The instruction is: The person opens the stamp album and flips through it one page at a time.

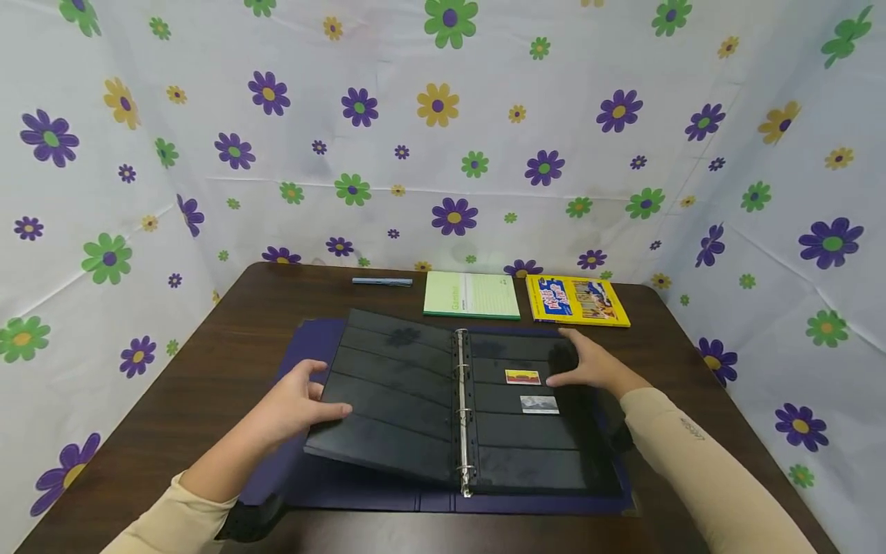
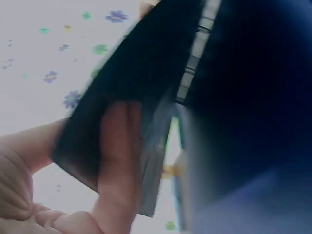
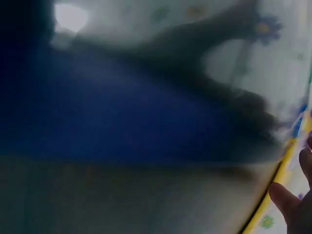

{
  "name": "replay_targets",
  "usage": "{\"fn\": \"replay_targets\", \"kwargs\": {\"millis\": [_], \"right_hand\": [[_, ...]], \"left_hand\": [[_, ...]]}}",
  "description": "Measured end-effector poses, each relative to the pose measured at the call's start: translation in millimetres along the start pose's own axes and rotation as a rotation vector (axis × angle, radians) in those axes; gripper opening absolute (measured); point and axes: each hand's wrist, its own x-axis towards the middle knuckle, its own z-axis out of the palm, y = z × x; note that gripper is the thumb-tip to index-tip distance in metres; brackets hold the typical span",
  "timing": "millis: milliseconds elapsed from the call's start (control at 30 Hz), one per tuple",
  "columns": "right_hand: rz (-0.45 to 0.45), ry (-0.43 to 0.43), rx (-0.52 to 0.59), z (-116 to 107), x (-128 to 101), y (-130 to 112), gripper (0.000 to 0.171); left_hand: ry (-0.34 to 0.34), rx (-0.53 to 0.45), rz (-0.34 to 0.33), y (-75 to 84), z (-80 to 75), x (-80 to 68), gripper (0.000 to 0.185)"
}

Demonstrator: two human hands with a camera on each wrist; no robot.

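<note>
The left hand (image 1: pixel 291 408) pinches a black page (image 1: pixel 388 392) by its outer edge, tilted up, long axis running away from the person. The right hand (image 1: pixel 588 365) lies flat and relaxed on the opposite page (image 1: pixel 540 454). The right wrist view is too blurred to read.

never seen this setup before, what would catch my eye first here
An open ring binder with black pocket pages lies mid-table, two small picture cards tucked in its right page. The left hand holds the raised edge of the left page in its grip, while the right hand rests flat on the right page. Behind lie a pen, a green notebook and a yellow book, before a flowered cloth.
</note>
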Motion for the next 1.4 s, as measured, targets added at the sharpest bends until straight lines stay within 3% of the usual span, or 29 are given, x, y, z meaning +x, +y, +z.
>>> {"fn": "replay_targets", "kwargs": {"millis": [167, 300, 400, 500, 600, 700, 800, 967, 1067, 1133, 1267, 1400], "right_hand": [[-0.005, -0.078, -0.064, 5.3, -4.1, 20.1, 0.13], [-0.01, -0.093, -0.089, 3.2, -5.5, 20.0, 0.129], [-0.019, -0.102, -0.1, 1.7, -4.6, 18.3, 0.129], [-0.024, -0.109, -0.114, 0.6, -3.5, 14.9, 0.127], [-0.031, -0.1, -0.146, -0.9, -4.0, 11.0, 0.125], [-0.035, -0.06, -0.178, -2.2, -6.2, 7.4, 0.124], [-0.046, -0.018, -0.154, -3.7, -9.0, 3.0, 0.126], [0.021, -0.012, 0.058, -13.0, -20.3, -4.9, 0.124], [0.114, -0.062, 0.211, -22.1, -31.2, -8.0, 0.105], [0.179, -0.116, 0.314, -26.3, -38.1, -8.3, 0.081], [0.206, -0.215, 0.43, -28.8, -49.0, -5.9, 0.035], [0.196, -0.199, 0.47, -31.1, -52.1, -7.2, 0.032]], "left_hand": [[0.057, 0.402, 0.015, -24.6, 15.2, 1.7, 0.101], [0.119, 0.634, 0.048, -41.2, 32.5, 4.5, 0.096], [0.157, 0.802, 0.121, -46.1, 44.2, 3.7, 0.092], [0.127, 0.906, 0.228, -45.5, 53.8, 1.0, 0.089], [0.022, 0.907, 0.278, -43.5, 62.6, -1.1, 0.085], [-0.055, 0.887, 0.24, -42.7, 69.8, -3.3, 0.083], [-0.057, 0.869, 0.213, -43.1, 73.6, -3.9, 0.082], [-0.033, 0.847, 0.188, -45.5, 74.4, -2.9, 0.083], [-0.031, 0.841, 0.18, -45.6, 73.8, -2.3, 0.084], [-0.029, 0.843, 0.179, -45.4, 73.4, -1.8, 0.084], [-0.027, 0.846, 0.18, -45.5, 72.7, -0.9, 0.084], [-0.026, 0.842, 0.177, -46.2, 72.6, -0.2, 0.084]]}}
